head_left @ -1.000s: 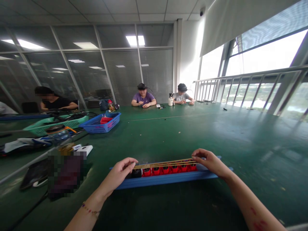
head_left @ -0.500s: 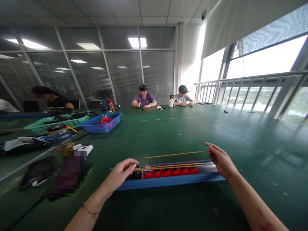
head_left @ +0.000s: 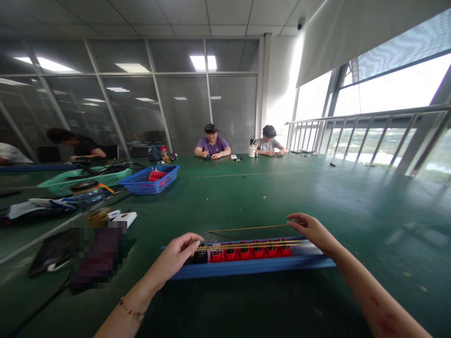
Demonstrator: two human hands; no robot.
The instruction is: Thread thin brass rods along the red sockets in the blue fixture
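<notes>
A long blue tray (head_left: 253,269) lies on the table in front of me, with several red cups (head_left: 244,253) in a row inside it. At its left end sits a black piece (head_left: 200,255). My left hand (head_left: 181,249) is closed at the left ends of a few thin wooden sticks (head_left: 246,244), which lie lengthwise over the cups. Beyond the tray, my right hand (head_left: 306,228) pinches the right part of a separate thin stick (head_left: 248,228). Its thumb and fingertips partly hide that end. The dark contents of the cups are too small to name.
Left of the tray are a dark pouch (head_left: 97,258), a phone (head_left: 51,256) and a lidded jar (head_left: 89,197). Farther back stand a blue basket (head_left: 141,188) and a green basket (head_left: 59,188). Several people sit around the far and left sides of the green table.
My right hand has shifted left along the separate stick, and that stick's right part has dropped slightly. My left hand has stayed at the ends of the other sticks.
</notes>
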